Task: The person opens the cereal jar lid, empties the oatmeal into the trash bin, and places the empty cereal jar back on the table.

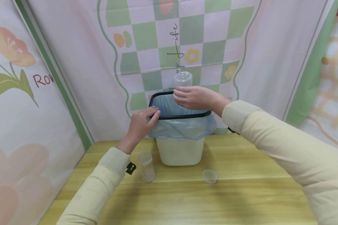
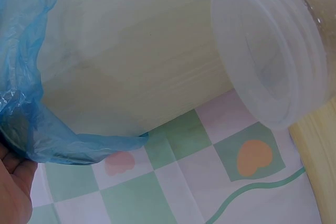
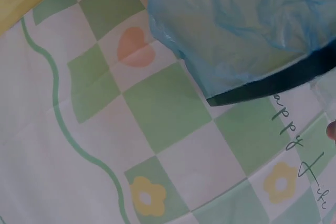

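My right hand holds a clear plastic jar over the trash bin, its base pointing up; the fingers hide its lower part. Only a fingertip shows at the edge of the right wrist view. The cream trash bin has a black rim ring and a blue liner bag folded over its outside. On the bin's left corner, my left hand grips the rim. Below that forearm a second clear jar stands upright on the table, its frosted top large in the left wrist view.
A round translucent lid lies on the wooden table, in front of the bin and to its right. Behind the bin hangs a curtain with green checks, and another printed curtain closes off the left side.
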The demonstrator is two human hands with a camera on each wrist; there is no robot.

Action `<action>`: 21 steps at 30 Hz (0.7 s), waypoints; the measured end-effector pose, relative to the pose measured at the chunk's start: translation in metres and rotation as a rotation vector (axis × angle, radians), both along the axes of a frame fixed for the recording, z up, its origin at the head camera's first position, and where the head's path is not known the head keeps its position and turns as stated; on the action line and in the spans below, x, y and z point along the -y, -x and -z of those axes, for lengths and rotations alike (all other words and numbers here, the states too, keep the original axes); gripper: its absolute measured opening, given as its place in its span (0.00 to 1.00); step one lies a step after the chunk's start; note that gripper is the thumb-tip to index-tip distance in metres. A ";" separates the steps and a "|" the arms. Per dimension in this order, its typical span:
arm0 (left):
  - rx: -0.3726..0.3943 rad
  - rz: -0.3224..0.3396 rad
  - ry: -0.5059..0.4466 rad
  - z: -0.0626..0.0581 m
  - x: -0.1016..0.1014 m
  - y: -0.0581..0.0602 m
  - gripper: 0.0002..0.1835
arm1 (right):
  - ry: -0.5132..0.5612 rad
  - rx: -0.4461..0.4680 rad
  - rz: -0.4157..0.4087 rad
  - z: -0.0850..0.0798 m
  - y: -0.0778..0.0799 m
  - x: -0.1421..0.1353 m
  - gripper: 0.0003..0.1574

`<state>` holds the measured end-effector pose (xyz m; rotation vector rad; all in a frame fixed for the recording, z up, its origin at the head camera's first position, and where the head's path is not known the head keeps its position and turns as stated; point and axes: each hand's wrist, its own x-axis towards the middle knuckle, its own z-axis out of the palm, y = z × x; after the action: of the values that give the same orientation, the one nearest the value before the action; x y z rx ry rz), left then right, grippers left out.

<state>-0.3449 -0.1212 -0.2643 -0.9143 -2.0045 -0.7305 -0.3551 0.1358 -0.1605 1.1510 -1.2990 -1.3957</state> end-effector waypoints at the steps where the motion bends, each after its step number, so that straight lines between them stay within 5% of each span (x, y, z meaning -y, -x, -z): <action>1: -0.001 0.000 0.000 0.000 0.000 0.000 0.13 | -0.016 0.009 0.000 0.001 0.000 -0.001 0.19; 21: -0.015 -0.004 0.018 -0.002 0.000 0.000 0.12 | 0.169 0.109 -0.053 0.003 -0.001 -0.010 0.18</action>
<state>-0.3449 -0.1217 -0.2624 -0.9232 -2.0024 -0.7028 -0.3545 0.1461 -0.1639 1.1504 -1.4245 -1.1743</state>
